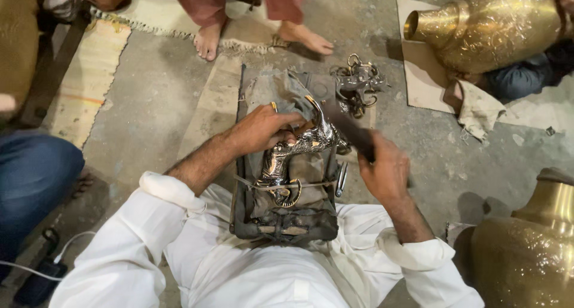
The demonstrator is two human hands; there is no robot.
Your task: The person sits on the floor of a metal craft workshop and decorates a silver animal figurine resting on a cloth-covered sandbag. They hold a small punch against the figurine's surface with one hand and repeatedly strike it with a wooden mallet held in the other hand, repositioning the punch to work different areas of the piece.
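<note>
- A curved, ornate silver-coloured metal handle piece (pixel 296 155) with scrolled ends lies on a dark, worn wooden work block (pixel 287 224) padded with grey cloth, set on the floor between the person's knees.
- The left hand (pixel 260 129) presses down on the upper part of the metal piece, fingers curled over it and closed on it.
- The right hand (pixel 385 170) is wrapped tight around a dark flat tool (pixel 350 132), blurred, whose far end lies just at the top of the metal piece.
- A thin cord (pixel 281 185) runs across the block over the lower part of the piece.
- Just beyond the block, a heap of similar scrolled silver metal fittings (pixel 359 84) sits on the grey concrete floor (pixel 161 87).
- At the upper right, a large engraved brass vase (pixel 496 24) lies on its side on a cardboard sheet (pixel 418 75), its open mouth facing left; what is inside cannot be told.
- At the lower right stands another brass vessel (pixel 532 248), only partly in view.
- Another person's bare feet (pixel 209 42) rest on a fringed mat (pixel 149 12) at the top, and a blue-trousered knee (pixel 33 170) shows at the left.
</note>
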